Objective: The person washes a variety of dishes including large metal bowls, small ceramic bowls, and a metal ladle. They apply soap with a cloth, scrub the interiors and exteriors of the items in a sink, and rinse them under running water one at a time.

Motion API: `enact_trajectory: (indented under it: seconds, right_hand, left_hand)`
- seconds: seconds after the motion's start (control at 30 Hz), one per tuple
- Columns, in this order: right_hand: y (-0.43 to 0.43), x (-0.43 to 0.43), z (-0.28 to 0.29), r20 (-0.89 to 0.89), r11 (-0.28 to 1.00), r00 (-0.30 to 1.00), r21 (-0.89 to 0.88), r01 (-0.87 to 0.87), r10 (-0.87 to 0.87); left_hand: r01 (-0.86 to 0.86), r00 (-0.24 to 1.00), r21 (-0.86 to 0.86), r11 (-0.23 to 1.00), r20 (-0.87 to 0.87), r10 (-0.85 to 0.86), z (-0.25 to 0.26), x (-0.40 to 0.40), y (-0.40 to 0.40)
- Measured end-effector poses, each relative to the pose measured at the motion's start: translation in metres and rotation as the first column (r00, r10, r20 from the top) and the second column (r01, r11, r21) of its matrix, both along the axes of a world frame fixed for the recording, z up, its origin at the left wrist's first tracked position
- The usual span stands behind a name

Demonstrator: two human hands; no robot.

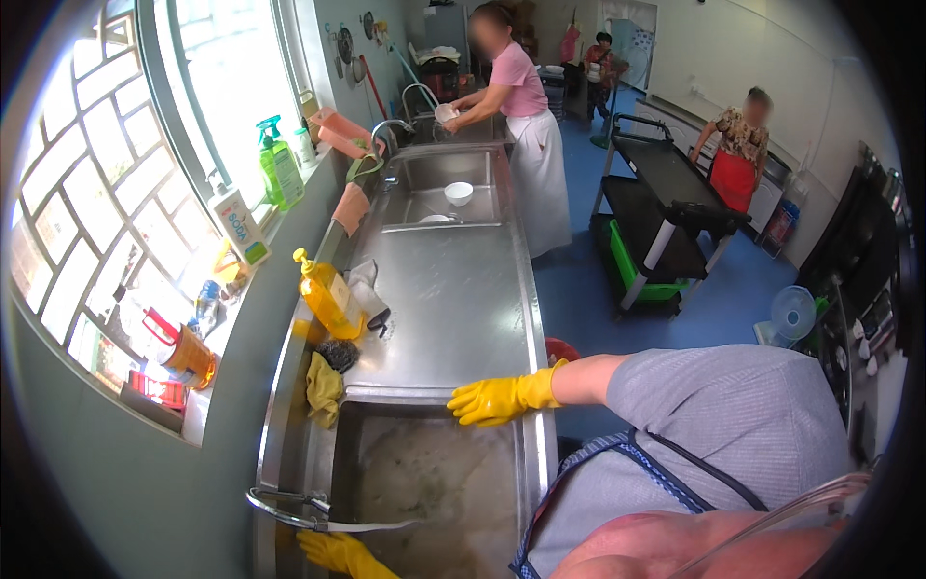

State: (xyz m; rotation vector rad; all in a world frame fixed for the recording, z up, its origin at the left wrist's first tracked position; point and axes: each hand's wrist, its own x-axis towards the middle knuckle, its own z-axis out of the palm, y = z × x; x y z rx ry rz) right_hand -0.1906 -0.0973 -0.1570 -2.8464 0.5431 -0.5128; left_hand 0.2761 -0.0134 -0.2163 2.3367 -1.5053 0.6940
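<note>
My right hand, in a yellow rubber glove, hangs over the right rear corner of a stainless steel sink. Its fingers are stretched out with nothing visible in them. Cloudy brownish water with bits of residue fills much of the basin. At the lower edge of the view my left hand, gloved too, is beside the chrome faucet; whether it touches the faucet is unclear. A stream of water runs from the spout into the basin.
Along the counter are a yellow pump bottle, a scouring pad, a yellow-green cloth and a grey cloth. A second sink holds a white bowl. Another person rinses a bowl beyond. A black cart stands behind.
</note>
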Motion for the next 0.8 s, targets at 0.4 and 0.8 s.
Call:
enact_trajectory:
  seconds: [0.4,0.8]
  right_hand:
    - [-0.006,0.0,0.011,-0.001,0.993,1.0,-0.118,0.021,-0.022]
    - [-0.003,0.015,0.025,-0.1,0.999,0.995,-0.037,-0.004,0.0]
  left_hand:
    - [-0.169,-0.809,-0.177,0.97,-0.537,-0.239,-0.025,-0.135,0.004]
    - [0.006,-1.0,-0.302,0.953,-0.01,0.004,0.006,-0.096,-0.045]
